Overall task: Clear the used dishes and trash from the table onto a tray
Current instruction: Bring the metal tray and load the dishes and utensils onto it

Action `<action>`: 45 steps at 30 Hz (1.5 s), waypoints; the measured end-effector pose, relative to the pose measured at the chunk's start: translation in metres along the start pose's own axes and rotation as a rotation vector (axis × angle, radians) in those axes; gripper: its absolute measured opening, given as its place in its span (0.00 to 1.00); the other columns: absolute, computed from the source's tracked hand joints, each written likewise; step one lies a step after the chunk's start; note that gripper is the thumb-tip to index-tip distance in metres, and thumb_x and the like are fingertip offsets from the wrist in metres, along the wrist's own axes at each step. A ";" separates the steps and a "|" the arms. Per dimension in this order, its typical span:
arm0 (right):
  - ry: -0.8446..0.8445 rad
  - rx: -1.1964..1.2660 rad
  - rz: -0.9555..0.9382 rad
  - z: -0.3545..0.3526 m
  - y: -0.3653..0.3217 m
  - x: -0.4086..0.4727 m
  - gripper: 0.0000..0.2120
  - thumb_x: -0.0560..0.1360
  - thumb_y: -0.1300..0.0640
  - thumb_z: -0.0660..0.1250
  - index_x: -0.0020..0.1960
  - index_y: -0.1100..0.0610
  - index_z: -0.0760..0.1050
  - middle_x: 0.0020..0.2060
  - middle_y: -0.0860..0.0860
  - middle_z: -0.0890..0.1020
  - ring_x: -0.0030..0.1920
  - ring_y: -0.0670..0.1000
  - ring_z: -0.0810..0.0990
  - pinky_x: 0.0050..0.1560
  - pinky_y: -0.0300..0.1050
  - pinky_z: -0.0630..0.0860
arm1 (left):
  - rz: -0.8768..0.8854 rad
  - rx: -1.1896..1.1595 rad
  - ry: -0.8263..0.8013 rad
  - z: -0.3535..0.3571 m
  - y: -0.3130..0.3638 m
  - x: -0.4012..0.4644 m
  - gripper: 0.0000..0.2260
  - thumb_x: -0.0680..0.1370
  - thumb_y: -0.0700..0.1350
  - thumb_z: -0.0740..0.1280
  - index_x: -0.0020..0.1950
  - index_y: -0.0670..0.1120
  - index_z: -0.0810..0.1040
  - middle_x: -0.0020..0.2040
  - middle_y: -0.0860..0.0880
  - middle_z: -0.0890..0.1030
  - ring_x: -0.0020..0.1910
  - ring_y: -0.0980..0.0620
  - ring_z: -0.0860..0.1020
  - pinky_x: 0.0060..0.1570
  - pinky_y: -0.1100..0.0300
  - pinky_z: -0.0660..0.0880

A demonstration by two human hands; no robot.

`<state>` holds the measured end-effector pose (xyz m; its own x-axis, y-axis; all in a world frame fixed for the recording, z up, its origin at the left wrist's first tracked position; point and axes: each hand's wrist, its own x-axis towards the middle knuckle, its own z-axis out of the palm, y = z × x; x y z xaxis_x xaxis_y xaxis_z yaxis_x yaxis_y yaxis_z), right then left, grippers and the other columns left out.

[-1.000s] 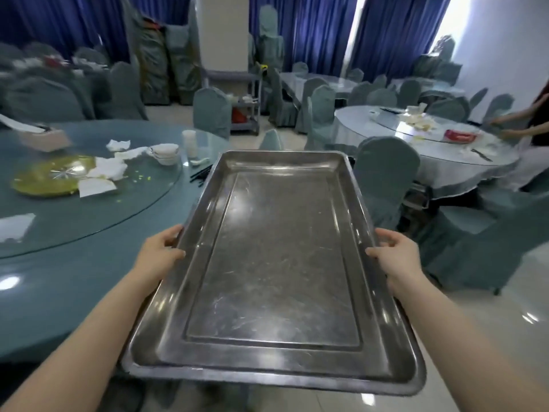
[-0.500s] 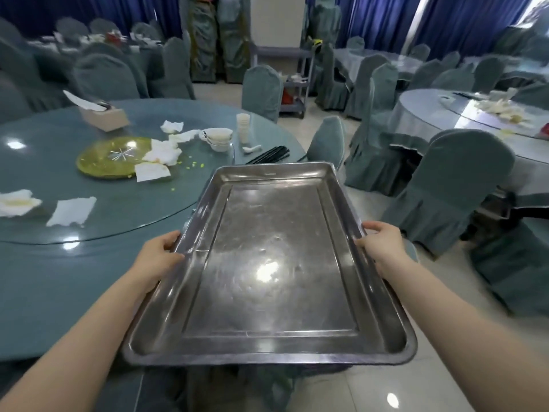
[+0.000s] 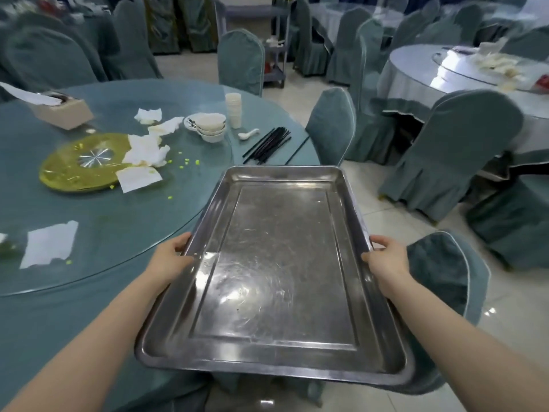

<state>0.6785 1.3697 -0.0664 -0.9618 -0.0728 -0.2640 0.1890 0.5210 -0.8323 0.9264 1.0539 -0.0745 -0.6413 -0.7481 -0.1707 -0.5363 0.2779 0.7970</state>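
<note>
Right now both hands, left hand (image 3: 169, 257) and right hand (image 3: 386, 257), are gripping the long rims of the empty scratched steel tray (image 3: 341, 200), fingers curled under, carrying it level over the round teal table (image 3: 89, 298); it wants setting down near the stacked white bowls (image 3: 211, 126).

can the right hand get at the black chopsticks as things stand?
Probably not yet. The right hand grips the tray rim, as does the left hand, and the black chopsticks lie on the table beyond the tray's far edge.
</note>
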 end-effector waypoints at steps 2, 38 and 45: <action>0.004 -0.021 0.019 0.007 0.005 0.001 0.24 0.72 0.69 0.67 0.66 0.55 0.73 0.51 0.58 0.80 0.32 0.50 0.77 0.27 0.38 0.69 | 0.009 0.013 -0.003 -0.001 -0.006 0.010 0.23 0.68 0.28 0.68 0.54 0.53 0.78 0.39 0.60 0.80 0.37 0.64 0.75 0.32 0.80 0.68; -0.412 -0.019 0.209 0.063 0.021 0.000 0.20 0.75 0.65 0.65 0.66 0.57 0.71 0.55 0.54 0.79 0.50 0.55 0.79 0.54 0.54 0.79 | -0.210 -0.334 0.170 0.038 -0.024 0.018 0.23 0.77 0.33 0.61 0.72 0.45 0.68 0.68 0.48 0.73 0.59 0.56 0.71 0.59 0.63 0.64; -0.412 -0.127 0.083 0.026 0.021 -0.004 0.25 0.75 0.61 0.66 0.71 0.59 0.68 0.62 0.55 0.77 0.60 0.55 0.76 0.60 0.48 0.74 | -0.191 -0.450 -0.007 0.068 -0.001 -0.023 0.21 0.78 0.34 0.60 0.70 0.46 0.70 0.65 0.49 0.76 0.63 0.55 0.73 0.69 0.54 0.65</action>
<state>0.6912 1.3585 -0.0960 -0.7798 -0.3462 -0.5215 0.2118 0.6380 -0.7403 0.9042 1.1118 -0.1114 -0.5591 -0.7557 -0.3410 -0.3556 -0.1529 0.9220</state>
